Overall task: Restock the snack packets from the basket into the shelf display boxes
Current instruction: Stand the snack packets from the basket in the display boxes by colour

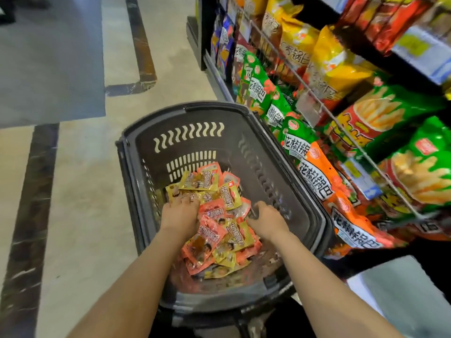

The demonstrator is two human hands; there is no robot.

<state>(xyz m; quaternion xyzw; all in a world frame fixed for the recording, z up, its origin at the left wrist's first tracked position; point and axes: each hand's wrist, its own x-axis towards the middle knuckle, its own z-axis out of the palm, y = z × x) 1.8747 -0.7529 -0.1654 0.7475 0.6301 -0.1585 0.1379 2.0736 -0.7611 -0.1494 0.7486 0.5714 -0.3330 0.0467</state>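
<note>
A grey mat (48, 57) lies on the floor at far left. Your left hand (180, 215) is down in the basket (136, 147), fingers curled into the packets (219, 215), gripping some at the left edge of the heap. The packets, pink and yellow, lie piled on the basket's bottom. Your right hand (267, 219) rests at the heap's right side; you cannot tell its grip. Right of the basket, the shelf (366, 132) holds big green, orange and yellow bags.
</note>
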